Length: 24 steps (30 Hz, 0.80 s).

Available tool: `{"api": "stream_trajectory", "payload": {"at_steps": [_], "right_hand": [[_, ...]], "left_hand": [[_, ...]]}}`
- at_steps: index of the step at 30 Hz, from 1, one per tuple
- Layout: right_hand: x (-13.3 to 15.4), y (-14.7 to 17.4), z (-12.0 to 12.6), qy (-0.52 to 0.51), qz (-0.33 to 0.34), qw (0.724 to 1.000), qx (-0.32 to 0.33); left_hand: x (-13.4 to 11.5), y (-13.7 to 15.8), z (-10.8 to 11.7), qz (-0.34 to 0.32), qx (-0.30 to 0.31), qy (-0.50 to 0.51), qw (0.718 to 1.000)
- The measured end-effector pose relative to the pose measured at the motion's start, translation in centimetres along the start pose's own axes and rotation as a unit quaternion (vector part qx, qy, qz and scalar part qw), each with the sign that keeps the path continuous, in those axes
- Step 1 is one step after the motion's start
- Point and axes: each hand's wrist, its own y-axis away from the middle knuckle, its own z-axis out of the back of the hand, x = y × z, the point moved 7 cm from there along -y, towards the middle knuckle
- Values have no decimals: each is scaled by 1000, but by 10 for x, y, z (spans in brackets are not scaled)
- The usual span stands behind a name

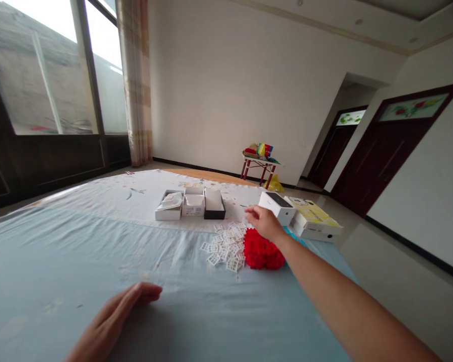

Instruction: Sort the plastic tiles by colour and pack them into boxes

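Note:
My left hand (126, 304) lies low at the near left, on or just above the light blue cloth, its fingers extended and nothing visible in it. Farther off, my right hand (262, 220) hangs over the back of a heap of red plastic pieces (263, 251). Its fingers are curled together toward the left; whatever they may hold is too small to see. Beside the red heap spreads a pile of white window-like lattice pieces (226, 246). Some blue pieces (296, 236) show behind my right forearm.
Three open boxes stand in a row: a white box (168, 213) with white contents, another white box (194, 207), and a black-sided box (214, 211). Behind my right hand are a white phone box (277, 207) and a yellow-and-white box (315, 218). A small table (262, 162) stands by the wall.

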Motion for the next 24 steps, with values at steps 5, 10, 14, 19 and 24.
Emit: {"api": "stream_trajectory", "payload": {"at_steps": [5, 10, 14, 19, 24], "right_hand": [[68, 9, -87, 43, 78, 989, 120], [70, -19, -137, 165, 74, 978, 105], [48, -44, -152, 251, 24, 965, 70], [28, -60, -162, 305, -9, 949, 82], [35, -59, -149, 316, 14, 944, 90]], "left_hand": [[-12, 5, -7, -10, 49, 28, 998], [-3, 3, -12, -32, 81, 45, 995], [4, 2, -15, -47, 94, 38, 994], [1, 2, -16, -49, 90, 42, 994], [2, 2, -18, -50, 98, 40, 993]]}}
